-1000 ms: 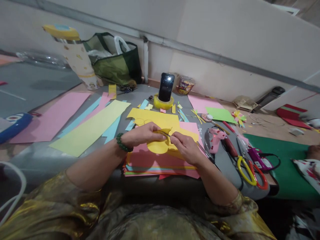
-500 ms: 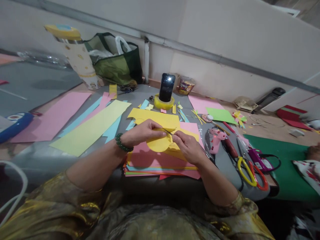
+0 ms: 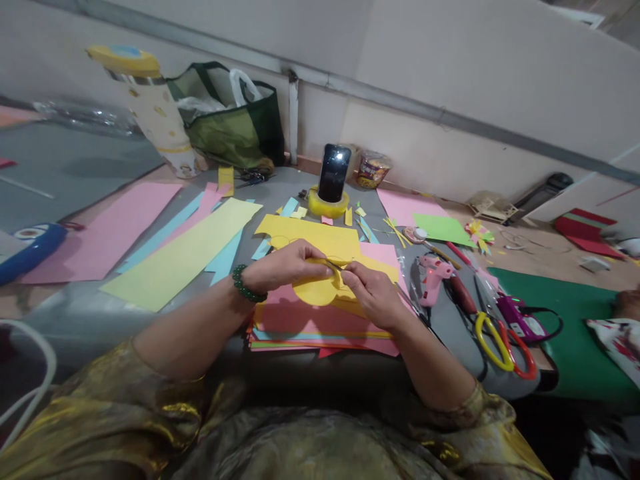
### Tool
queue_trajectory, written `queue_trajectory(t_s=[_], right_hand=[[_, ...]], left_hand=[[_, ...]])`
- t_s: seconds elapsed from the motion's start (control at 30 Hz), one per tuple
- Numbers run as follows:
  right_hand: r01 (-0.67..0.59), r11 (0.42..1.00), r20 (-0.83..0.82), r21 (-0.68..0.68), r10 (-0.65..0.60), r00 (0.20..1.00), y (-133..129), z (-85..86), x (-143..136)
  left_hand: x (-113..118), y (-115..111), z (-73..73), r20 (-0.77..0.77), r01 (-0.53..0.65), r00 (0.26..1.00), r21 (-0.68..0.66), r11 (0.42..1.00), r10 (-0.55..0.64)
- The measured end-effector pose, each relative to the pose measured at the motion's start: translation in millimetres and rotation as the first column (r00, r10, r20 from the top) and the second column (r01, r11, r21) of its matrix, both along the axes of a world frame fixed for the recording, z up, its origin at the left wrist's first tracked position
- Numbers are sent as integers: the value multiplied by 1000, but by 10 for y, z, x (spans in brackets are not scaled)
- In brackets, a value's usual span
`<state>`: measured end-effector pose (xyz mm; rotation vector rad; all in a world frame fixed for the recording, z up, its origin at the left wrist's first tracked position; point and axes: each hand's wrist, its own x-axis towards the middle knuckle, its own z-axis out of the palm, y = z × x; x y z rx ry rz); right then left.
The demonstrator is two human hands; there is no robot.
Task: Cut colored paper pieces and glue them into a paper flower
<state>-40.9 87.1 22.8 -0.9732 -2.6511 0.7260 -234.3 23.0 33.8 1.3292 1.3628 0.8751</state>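
Observation:
My left hand [image 3: 293,262], with a green bead bracelet [image 3: 244,283] at the wrist, pinches a yellow paper piece [image 3: 315,293] whose lower edge is rounded. My right hand [image 3: 374,292] is closed around a thin dark tool [image 3: 335,266], its tip against the paper by my left fingertips. The tool's kind cannot be made out, since my fingers cover most of it. Under both hands lies a stack of coloured sheets [image 3: 300,325], pink on top. A larger yellow sheet [image 3: 310,231] lies just beyond my hands.
A phone [image 3: 334,175] stands in a yellow tape roll [image 3: 327,205] at the back. On the right are a pink glue gun [image 3: 434,277] and scissors with yellow and red handles [image 3: 494,347]. Paper strips [image 3: 185,257] lie left. A tumbler [image 3: 155,113] and green bag [image 3: 235,130] stand behind.
The tool and my right fingers have shifted slightly at the yellow paper's upper edge, and the paper there looks curled differently. Both hands keep nearly the same place.

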Motion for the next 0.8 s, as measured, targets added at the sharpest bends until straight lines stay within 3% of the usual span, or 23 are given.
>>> queue_trajectory(t_s=[0.3,0.43,0.67,0.8], right_hand=[[-14,999,62,43,11,998,-9,-19,-13],[-16,999,55,42,14,998,-5,-27,-6],[19,1000,-17,9,-19,1000,39,-6,23],[30,999,-17,42,-29,999,43,-9,10]], left_hand=[[-1,3,-38,-26,24,999,11,1000,-24],[-5,15,-64,31,34,999,-5,999,-34],[-8,3,-66,102,-55,994,133,990,42],[-2,-7,-46,48,-46,998,158,986,39]])
